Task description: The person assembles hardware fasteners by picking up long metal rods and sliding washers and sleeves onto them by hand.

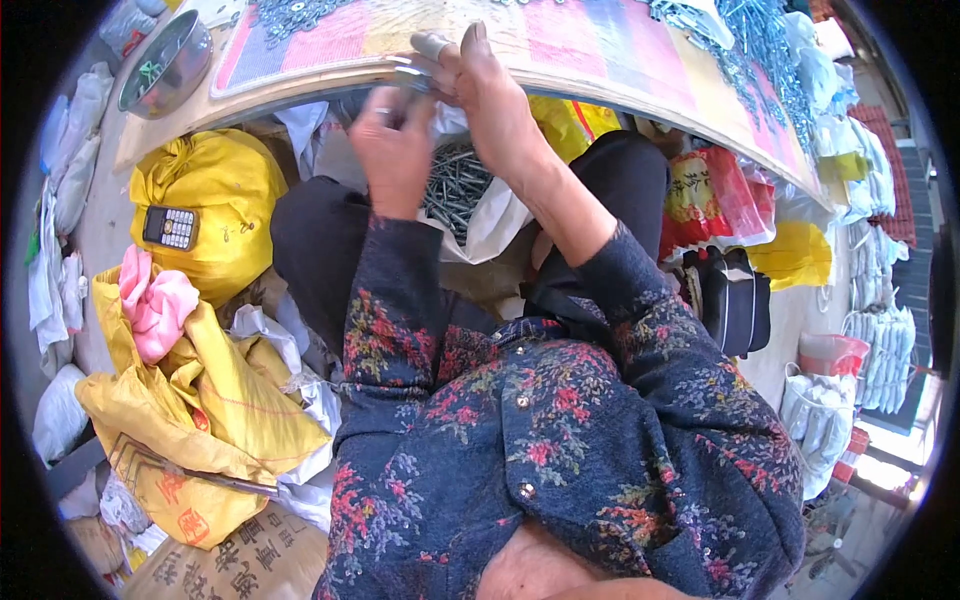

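My left hand [393,155], wearing a ring, is raised at the near edge of the table [160,140], its fingers curled and smeared by motion. Close against its fingertips is my right hand [490,105], bent inward, with a grey covering on one finger. Between the two hands a small shiny metal piece [412,78] shows, too blurred to name. Both hands seem closed around something small there. Below them, between my knees, an open white bag [492,232] holds many dark metal screws or bolts [458,185].
Flat washers [290,18] lie on the striped cloth [560,45]. Long screws [755,60] are heaped at the right. A metal bowl [170,65] stands at the left end. Yellow bags [225,185] with a keypad phone [170,228] and a red bag [700,200] flank my legs.
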The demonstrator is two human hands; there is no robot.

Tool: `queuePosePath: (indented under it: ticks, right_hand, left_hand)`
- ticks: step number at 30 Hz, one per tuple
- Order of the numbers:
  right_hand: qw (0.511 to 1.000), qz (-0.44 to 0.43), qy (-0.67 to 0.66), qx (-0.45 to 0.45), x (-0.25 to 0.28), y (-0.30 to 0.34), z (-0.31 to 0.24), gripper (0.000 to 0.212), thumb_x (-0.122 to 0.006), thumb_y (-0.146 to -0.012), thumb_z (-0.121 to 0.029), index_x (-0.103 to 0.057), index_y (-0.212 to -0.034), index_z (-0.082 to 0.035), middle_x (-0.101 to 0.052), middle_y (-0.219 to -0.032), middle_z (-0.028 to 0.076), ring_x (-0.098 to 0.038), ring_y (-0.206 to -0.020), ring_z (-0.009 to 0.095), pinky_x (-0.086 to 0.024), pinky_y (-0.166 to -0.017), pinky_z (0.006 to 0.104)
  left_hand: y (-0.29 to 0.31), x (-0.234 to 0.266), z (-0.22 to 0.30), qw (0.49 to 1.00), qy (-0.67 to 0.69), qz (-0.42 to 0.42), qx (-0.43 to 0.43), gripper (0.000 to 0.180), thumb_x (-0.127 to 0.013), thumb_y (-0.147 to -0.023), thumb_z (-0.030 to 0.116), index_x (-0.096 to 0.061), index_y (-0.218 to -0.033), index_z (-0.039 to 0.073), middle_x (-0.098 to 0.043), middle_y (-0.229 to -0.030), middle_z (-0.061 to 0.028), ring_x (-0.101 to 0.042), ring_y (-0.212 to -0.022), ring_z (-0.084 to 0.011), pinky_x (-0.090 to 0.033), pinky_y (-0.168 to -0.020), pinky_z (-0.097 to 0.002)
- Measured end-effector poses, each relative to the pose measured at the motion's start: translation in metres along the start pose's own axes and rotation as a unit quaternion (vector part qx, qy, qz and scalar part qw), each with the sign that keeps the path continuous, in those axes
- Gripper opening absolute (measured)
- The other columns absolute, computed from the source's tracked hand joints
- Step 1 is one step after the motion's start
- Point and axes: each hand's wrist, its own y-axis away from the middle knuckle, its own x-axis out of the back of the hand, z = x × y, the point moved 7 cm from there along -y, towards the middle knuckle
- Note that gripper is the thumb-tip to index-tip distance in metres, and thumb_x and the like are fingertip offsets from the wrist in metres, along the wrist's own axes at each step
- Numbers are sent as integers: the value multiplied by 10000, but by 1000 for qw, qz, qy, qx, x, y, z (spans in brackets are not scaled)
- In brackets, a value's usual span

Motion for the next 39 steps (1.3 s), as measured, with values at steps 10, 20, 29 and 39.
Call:
queuePosePath:
  ticks: [10,20,29,39]
  right_hand:
    - [997,26,41,58,-4,13,-17,487,-417,-997,-416,-629,-1101,10,-653,-1002,76,-571,-902,131,-453,-820,297]
    - [986,-158,-27,-40,10,-18,18,302,-583,-918,-232,-656,-1113,-13,-703,-936,101,-662,-839,171,-519,-744,333]
    - [950,31,259,171,-18,32,-43,234,-601,-899,-224,-669,-1023,-37,-681,-1090,89,-654,-977,192,-518,-821,341]
    - [956,-39,279,82,3,-5,9,253,-597,-912,-230,-703,-928,-1,-691,-755,99,-659,-667,169,-502,-584,336]
  left_hand:
    - [-9,23,-11,983,126,71,117,66,-676,-825,51,-659,-865,1,-649,-726,-32,-550,-623,-48,-384,-513,-195]
    - [16,-5,-9,853,402,-130,308,106,-677,-830,78,-642,-881,-7,-609,-708,-54,-405,-460,-45,-273,-412,-178]
    - [-1,36,-22,935,265,20,237,157,-642,-810,18,-637,-952,-47,-660,-786,-90,-525,-553,-67,-323,-430,-175]
    - [15,12,-7,933,230,-92,260,110,-721,-798,98,-643,-769,27,-615,-642,-30,-524,-546,-59,-353,-452,-191]
